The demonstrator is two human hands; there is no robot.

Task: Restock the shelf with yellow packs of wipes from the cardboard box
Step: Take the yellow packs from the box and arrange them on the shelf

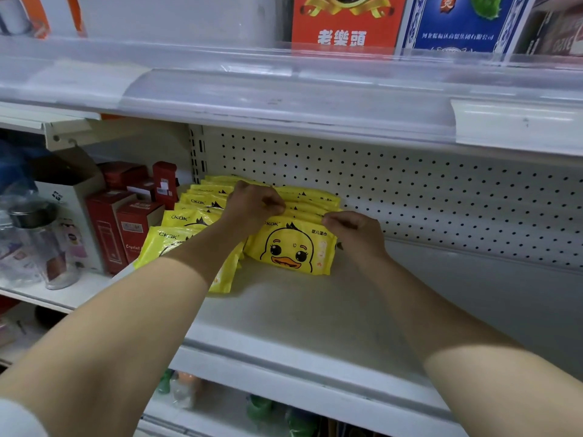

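Note:
Two rows of yellow duck-faced wipe packs stand on the white shelf (299, 313). The left row (189, 212) runs from the shelf front back toward the pegboard. The right row has its front pack (293, 247) facing me, duck face showing. My left hand (252, 203) reaches across the left row and pinches the top edge of the packs in the right row. My right hand (353, 231) pinches the top right corner of that same row. The cardboard box is out of view.
Red boxes (123, 222) and a clear lidded jar (47, 244) crowd the neighbouring shelf section on the left. A perforated back panel (410, 190) closes the rear. The upper shelf edge (284, 99) hangs low overhead. Bare shelf surface lies to the right of the packs.

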